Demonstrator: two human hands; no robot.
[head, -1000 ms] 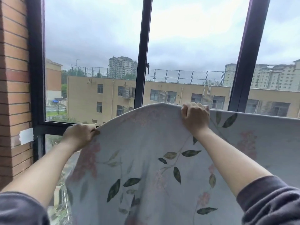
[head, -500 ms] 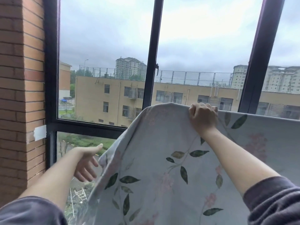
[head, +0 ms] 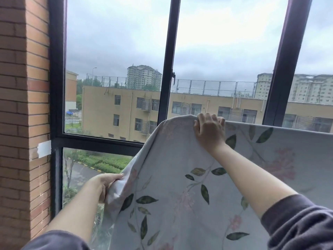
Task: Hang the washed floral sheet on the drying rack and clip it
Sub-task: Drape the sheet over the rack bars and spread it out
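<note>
The floral sheet point(head: 180, 186), pale grey with green leaves and faint pink flowers, hangs stretched in front of the window. Its top edge runs level to the right from my right hand point(head: 210, 131), which grips that edge with curled fingers. My left hand point(head: 103, 184) is lower and to the left, gripping the sheet's bunched left edge. The drying rack is hidden behind the cloth; no clips are in view.
A dark-framed window point(head: 167, 69) stands directly behind the sheet. A brick pillar point(head: 23, 114) with a white tape patch point(head: 44, 149) stands close at the left. Buildings and grey sky show through the glass.
My left hand let go of the sheet's upper left edge, dropped open, and now grips the left edge lower down. The right hand kept its hold on the top edge.
</note>
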